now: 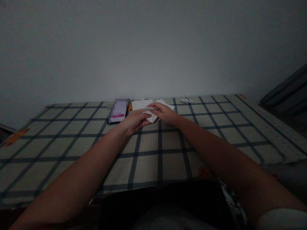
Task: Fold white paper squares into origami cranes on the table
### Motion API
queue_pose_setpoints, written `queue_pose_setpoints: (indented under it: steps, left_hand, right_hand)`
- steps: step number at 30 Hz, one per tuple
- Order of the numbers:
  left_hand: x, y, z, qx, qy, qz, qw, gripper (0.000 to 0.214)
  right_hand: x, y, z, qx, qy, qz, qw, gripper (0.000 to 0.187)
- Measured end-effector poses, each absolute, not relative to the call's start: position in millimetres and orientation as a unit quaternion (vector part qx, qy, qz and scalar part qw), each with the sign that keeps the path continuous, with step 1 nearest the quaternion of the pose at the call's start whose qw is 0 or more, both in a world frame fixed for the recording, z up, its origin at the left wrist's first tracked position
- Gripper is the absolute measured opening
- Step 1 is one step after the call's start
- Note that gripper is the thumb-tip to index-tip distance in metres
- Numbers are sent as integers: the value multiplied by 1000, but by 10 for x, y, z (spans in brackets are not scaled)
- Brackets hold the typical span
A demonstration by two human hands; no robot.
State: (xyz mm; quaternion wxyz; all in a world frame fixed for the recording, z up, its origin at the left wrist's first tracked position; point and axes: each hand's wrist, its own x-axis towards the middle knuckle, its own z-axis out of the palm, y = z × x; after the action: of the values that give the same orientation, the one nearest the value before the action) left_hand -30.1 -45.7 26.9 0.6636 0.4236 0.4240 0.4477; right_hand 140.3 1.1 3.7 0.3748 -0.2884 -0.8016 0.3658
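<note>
A small piece of folded white paper (152, 118) is held between both my hands, above the checked tablecloth. My left hand (136, 121) grips it from the left, the thumb lying on top and the fingers beneath. From the right, my right hand (164, 112) pinches its upper part with bent fingers. One pointed corner of the paper sticks out downward between the hands. Just beyond them lie a flat white sheet (141, 104) and another white paper (166, 104), partly hidden by my right hand.
A phone or tablet (118, 111) with a lit, partly blurred screen lies left of my hands. A folded white paper shape (187, 100) with points stands at the back right. The checked tablecloth (148, 166) covers the table, which meets a grey wall (153, 48).
</note>
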Motion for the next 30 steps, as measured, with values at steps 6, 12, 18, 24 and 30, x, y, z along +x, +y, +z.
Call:
queue_pose_setpoints:
  steps: [6,12,18,24,30]
  left_hand:
    - [-307,-452,268,414,431,460,656,24]
    - [-298,-455,270,422,427,449,662,21]
    - [-334,-419,223,458,426,439,645,20]
    - [-346,-397,214,476,431,449,622,25]
    - [-348,-371,219,460,424,538,566,35]
  right_hand:
    - [1372,-20,60,-292,-790,379,382,27]
    - [1369,-10,28,-288,-792,373,388,28]
    - [1400,4,14,-300,-778,396,384,39]
    - [1357,-23,35,-321,-736,438,404,38]
    - [1313,-58,122,-406,-678,454,412,16]
